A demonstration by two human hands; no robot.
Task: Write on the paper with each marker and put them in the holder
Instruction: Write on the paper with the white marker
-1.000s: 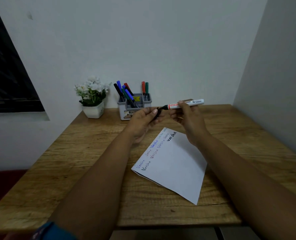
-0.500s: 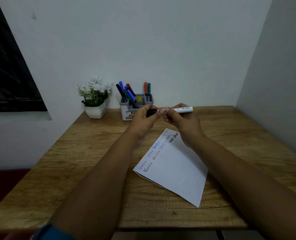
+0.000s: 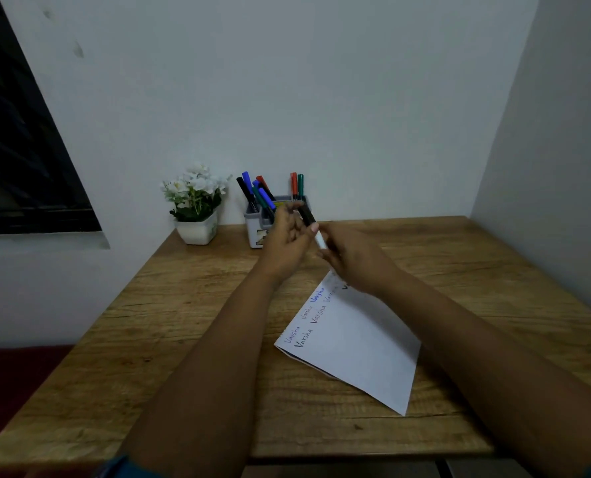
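Wood-grain table (image 3: pixel 169 326) set against plain white walls, with the grey plastic holder (image 3: pixel 254 232) at its far edge beside a white flower pot (image 3: pixel 197 231). You hold the marker (image 3: pixel 313 227), a slim white barrel with a black cap, tilted above the far corner of the paper (image 3: pixel 363 350): left hand (image 3: pixel 287 243) pinching the cap end, right hand (image 3: pixel 351 260) curled round the barrel. Seat the cap fully, then lower the marker upright into a free slot, clear of the leaning markers.

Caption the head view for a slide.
Both hands, left hand and right hand, hold a capped black marker above the written paper, near the marker holder.
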